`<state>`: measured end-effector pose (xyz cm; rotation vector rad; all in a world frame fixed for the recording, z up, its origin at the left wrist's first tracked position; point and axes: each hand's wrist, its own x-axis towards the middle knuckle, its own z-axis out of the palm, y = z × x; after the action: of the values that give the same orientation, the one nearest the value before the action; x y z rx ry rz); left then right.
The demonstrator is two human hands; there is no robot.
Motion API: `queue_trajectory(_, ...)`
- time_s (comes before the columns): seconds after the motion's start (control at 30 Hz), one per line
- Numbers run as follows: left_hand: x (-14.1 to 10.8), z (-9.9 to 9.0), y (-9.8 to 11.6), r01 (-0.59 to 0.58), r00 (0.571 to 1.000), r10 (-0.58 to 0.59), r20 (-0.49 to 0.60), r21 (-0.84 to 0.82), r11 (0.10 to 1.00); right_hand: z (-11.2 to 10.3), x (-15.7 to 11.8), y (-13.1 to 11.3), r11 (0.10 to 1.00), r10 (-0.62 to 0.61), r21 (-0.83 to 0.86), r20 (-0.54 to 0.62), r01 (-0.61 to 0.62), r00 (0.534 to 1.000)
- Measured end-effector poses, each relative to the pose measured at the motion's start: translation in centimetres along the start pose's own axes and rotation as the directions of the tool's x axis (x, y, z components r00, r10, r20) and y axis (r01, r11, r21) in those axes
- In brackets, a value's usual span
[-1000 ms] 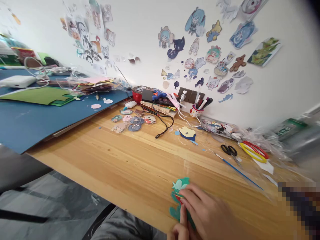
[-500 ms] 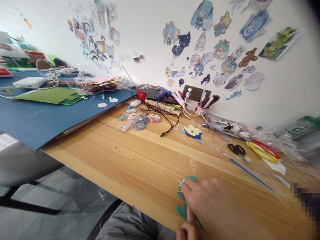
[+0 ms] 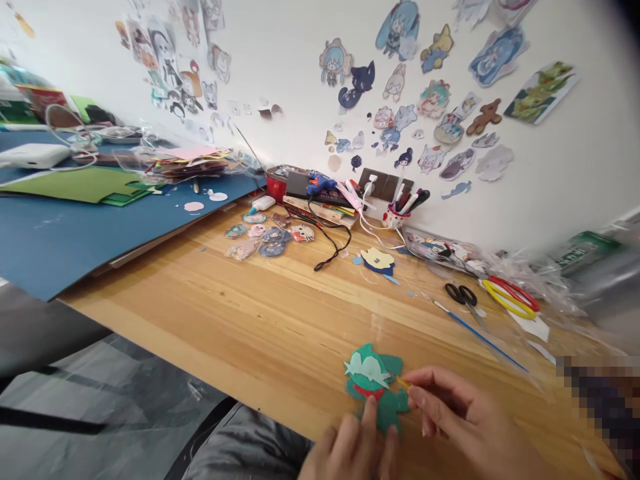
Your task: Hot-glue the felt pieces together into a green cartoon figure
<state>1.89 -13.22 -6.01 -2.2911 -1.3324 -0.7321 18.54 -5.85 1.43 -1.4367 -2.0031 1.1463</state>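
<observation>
A green layered cut-out figure (image 3: 369,360) with a pale mint piece and a red strip lies on the wooden table near its front edge. My left hand (image 3: 350,443) rests its spread fingers on the figure's lower part, one fingertip at the red strip. To the right, my right hand (image 3: 450,403) pinches a small thin yellow piece (image 3: 404,383) between thumb and forefinger, beside the figure's right edge.
Black scissors (image 3: 463,295), a blue brush (image 3: 483,340) and yellow and red looped handles (image 3: 510,300) lie right. Round character pieces (image 3: 275,240), a cream-and-blue cut-out (image 3: 379,261) and a pen cup (image 3: 397,215) stand further back. A blue mat (image 3: 125,227) covers the left.
My right hand has lifted off the figure and moved right, now with the yellow piece in its fingers. My left hand has come over the figure's lower part. The view has shifted slightly.
</observation>
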Motion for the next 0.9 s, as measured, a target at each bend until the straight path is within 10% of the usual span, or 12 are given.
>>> queue_trajectory(0.27, 2.4, -3.8, -8.0, 0.122, 0.992, -0.088, 0.088, -0.527, 0.841, 0.6, -3.5, 3.6, 0.846, -0.223, -0.530, -0.260, 0.054, 0.940)
queue_trajectory(0.43, 3.3, -2.6, -7.7, 0.005, 0.959, 0.151, 0.241, -0.546, 0.838, 2.5, -4.0, 4.2, 0.651, -0.450, -0.700, -0.043, 0.295, 0.892)
queue_trajectory(0.9, 2.8, -1.1, -7.1, 0.204, 0.943, 0.015, 0.331, -0.614, 0.763, 4.3, -2.4, 3.6, 0.436, -0.610, -0.822, 0.029, 0.365, 0.792)
